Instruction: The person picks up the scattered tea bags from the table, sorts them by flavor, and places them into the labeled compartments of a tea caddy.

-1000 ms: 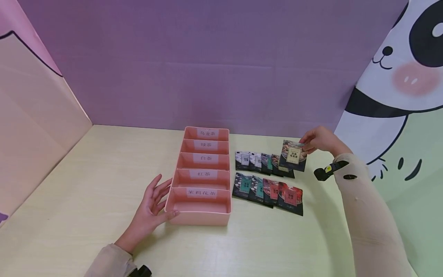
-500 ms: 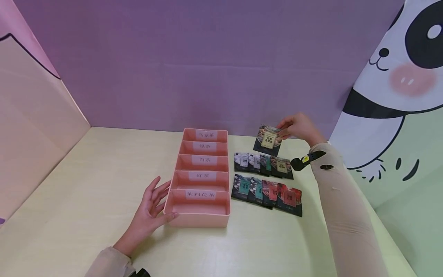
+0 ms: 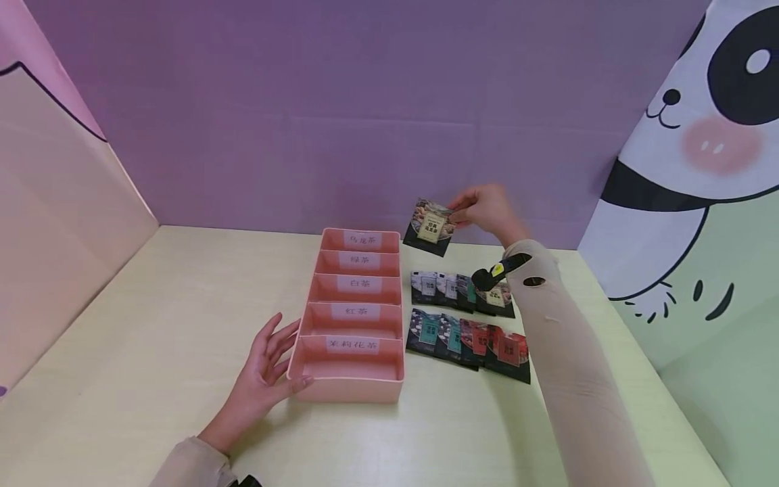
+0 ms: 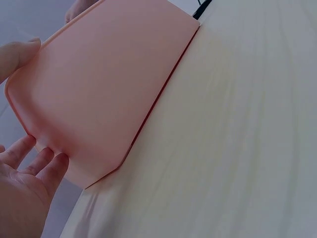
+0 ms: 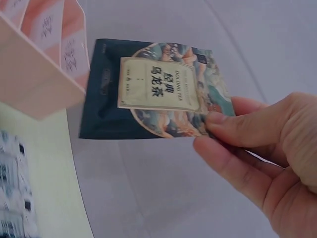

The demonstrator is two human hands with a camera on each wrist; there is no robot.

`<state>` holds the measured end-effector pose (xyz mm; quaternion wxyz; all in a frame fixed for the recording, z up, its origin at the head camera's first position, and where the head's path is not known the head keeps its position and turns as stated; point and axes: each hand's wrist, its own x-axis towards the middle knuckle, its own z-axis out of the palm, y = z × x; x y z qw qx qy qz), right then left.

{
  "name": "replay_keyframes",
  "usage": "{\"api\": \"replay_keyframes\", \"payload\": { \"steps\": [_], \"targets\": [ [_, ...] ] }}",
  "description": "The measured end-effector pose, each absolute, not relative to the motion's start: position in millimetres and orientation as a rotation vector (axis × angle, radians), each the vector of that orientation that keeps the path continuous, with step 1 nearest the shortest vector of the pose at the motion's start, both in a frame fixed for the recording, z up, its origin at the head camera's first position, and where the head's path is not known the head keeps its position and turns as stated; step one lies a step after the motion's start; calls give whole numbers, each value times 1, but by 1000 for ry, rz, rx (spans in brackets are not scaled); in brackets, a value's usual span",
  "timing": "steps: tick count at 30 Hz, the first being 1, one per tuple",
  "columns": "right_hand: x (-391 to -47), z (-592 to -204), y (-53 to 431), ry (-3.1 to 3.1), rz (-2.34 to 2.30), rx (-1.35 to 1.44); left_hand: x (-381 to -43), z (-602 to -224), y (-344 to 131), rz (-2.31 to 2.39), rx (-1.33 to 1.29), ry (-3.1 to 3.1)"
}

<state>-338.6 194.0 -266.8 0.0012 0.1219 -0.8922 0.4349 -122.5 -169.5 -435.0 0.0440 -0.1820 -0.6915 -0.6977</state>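
My right hand (image 3: 487, 208) pinches an oolong tea sachet (image 3: 429, 227) by its edge, thumb on the printed face. The sachet is raised beside the far right corner of a pink divided box (image 3: 349, 389). In the right wrist view, the oolong tea sachet (image 5: 158, 91) is dark with a cream label, and box labels show behind it. My left hand (image 3: 263, 379) rests against the box's near left corner, thumb at the front, fingers along the side. In the left wrist view, spread fingertips (image 4: 52, 161) touch the smooth pink box wall (image 4: 109, 84).
Right of the box lie two overlapping rows of tea sachets: white, green and cream-labelled ones (image 3: 447, 289) behind, teal and red-labelled ones (image 3: 481, 338) in front. Paper labels mark the box's several compartments. A purple backdrop (image 3: 292, 122) stands at the table's back edge.
My right hand has carried the oolong tea sachet up and leftward from above the back row towards the box's far end. My left hand has stayed at the box corner.
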Motion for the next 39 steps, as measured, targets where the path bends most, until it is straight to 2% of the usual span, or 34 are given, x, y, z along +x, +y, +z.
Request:
{"api": "replay_keyframes", "payload": {
  "steps": [11,17,26,39],
  "targets": [
    [-345,-274,122,-2732,1404,557,-120,-439,-175,-2110,-574,-2082],
    [-346,-279,96,-2711,1277,629,-120,-439,-176,-2104,-567,-2098],
    [-343,-293,72,-2701,1095,730,-121,-440,-178,-2093,-581,-2086],
    [-334,-323,60,-2709,923,882,-120,-439,-179,-2079,-580,-2097]
  ]
}}
